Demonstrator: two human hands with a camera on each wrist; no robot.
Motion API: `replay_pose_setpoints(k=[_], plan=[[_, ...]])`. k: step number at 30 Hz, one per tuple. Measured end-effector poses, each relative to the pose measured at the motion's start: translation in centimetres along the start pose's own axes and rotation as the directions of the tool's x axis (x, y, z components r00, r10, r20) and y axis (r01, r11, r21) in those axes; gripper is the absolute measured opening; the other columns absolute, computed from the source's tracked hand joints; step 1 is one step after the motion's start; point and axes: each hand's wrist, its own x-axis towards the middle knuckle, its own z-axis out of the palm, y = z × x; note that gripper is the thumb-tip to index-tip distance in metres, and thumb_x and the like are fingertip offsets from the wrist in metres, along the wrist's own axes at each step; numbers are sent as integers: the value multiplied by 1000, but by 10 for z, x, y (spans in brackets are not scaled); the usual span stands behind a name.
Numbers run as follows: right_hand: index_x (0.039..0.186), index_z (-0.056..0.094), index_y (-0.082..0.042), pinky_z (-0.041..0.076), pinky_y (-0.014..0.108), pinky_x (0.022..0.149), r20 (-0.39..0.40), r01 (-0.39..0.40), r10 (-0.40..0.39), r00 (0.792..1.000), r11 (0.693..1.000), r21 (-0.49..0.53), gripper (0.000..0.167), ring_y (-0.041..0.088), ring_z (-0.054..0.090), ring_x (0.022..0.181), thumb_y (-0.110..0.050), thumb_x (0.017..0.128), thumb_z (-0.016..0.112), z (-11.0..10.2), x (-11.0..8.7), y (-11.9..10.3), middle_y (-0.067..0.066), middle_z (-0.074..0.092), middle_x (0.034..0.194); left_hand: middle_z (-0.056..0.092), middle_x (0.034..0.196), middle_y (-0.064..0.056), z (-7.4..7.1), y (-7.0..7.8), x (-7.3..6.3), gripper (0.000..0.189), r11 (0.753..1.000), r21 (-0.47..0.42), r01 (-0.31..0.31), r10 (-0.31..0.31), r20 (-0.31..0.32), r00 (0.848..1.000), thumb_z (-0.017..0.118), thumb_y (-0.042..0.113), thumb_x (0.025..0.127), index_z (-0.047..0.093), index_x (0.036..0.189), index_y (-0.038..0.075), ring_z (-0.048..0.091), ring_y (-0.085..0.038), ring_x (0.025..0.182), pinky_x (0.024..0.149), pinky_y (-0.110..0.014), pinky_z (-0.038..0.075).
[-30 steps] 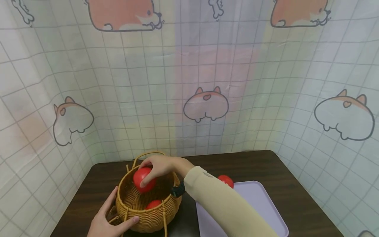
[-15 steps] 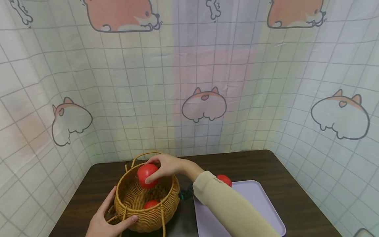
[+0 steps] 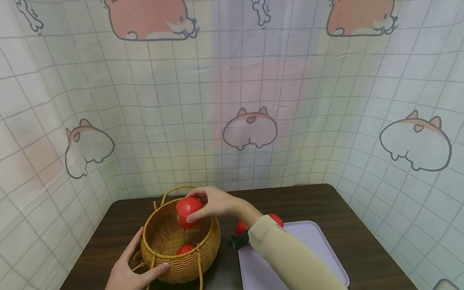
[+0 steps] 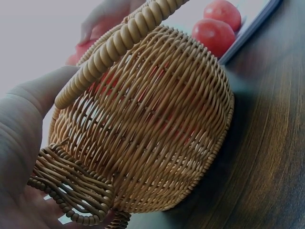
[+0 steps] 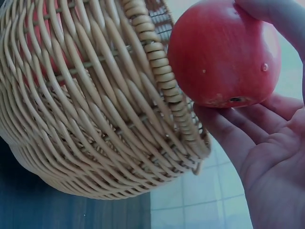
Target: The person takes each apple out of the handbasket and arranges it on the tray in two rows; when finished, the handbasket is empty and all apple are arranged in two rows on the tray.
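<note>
My right hand (image 3: 214, 201) grips a red tomato (image 3: 190, 212) over the right far part of a round wicker basket (image 3: 181, 270). In the right wrist view this tomato (image 5: 224, 52) sits beside the basket's rim (image 5: 164, 71), thumb on one side and fingers on the other. Another tomato (image 3: 186, 249) lies inside the basket, partly hidden by the near wall. My left hand (image 3: 130, 268) holds the basket's left side, its thumb across the front and fingers along the side. In the left wrist view that thumb (image 4: 52, 86) lies by the thick wrapped handle (image 4: 119, 50).
A pale purple tray (image 3: 308, 241) stands right of the basket, partly under my right sleeve (image 3: 290, 253). At its far left end are two tomatoes, one (image 4: 213, 37) beside the other (image 4: 222, 14). The dark wooden table (image 3: 362, 249) ends at a patterned cloth backdrop (image 3: 250, 169).
My right hand has moved right and slightly up with the tomato, from inside the basket toward its rim. A second tomato by the tray has come into view. My left hand stays on the basket.
</note>
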Motion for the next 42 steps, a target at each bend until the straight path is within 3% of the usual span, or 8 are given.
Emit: replay_pose_setpoints(k=[8, 18, 24, 31, 42], plan=[[148, 67, -26, 63, 28, 102, -69, 75, -70, 995, 994, 82, 64, 7, 72, 123, -33, 90, 93, -11, -29, -5, -10, 72, 140, 37, 176, -26, 1, 1, -1, 131, 1000, -6, -12, 12, 5, 1000, 96, 56, 84, 9, 180, 40, 51, -56, 151, 104, -54, 66], [148, 67, -26, 64, 37, 109, -190, 78, -51, 980, 987, 138, 65, 16, 72, 129, -27, 89, 94, -23, -72, 8, -1, 72, 144, 37, 177, -27, 0, -1, 1, 131, 1000, -8, -19, 19, -1, 1000, 97, 56, 83, 10, 180, 39, 52, -57, 151, 103, -53, 67], [149, 66, -24, 66, 41, 107, -289, 80, -25, 957, 980, 181, 66, 24, 71, 130, -24, 90, 95, -29, -104, 26, 3, 71, 145, 37, 176, -27, 0, 0, -1, 131, 1000, -2, -23, 23, -11, 1000, 97, 55, 83, 11, 181, 38, 53, -56, 150, 102, -53, 67], [150, 64, -21, 66, 41, 106, -436, 35, 61, 898, 977, 208, 65, 27, 73, 130, -26, 92, 92, -29, -142, 52, 8, 71, 146, 39, 176, -27, 0, -1, 0, 129, 1000, -11, -29, 29, -15, 999, 97, 53, 84, 12, 180, 39, 55, -56, 149, 101, -52, 68], [153, 61, -15, 63, 22, 103, -622, -39, 172, 764, 975, 221, 68, 29, 70, 132, -21, 93, 92, -50, -200, 87, 15, 68, 151, 39, 175, -28, 1, 1, -4, 131, 999, 1, -50, 50, -23, 998, 98, 53, 83, 13, 181, 35, 55, -56, 148, 99, -51, 69]])
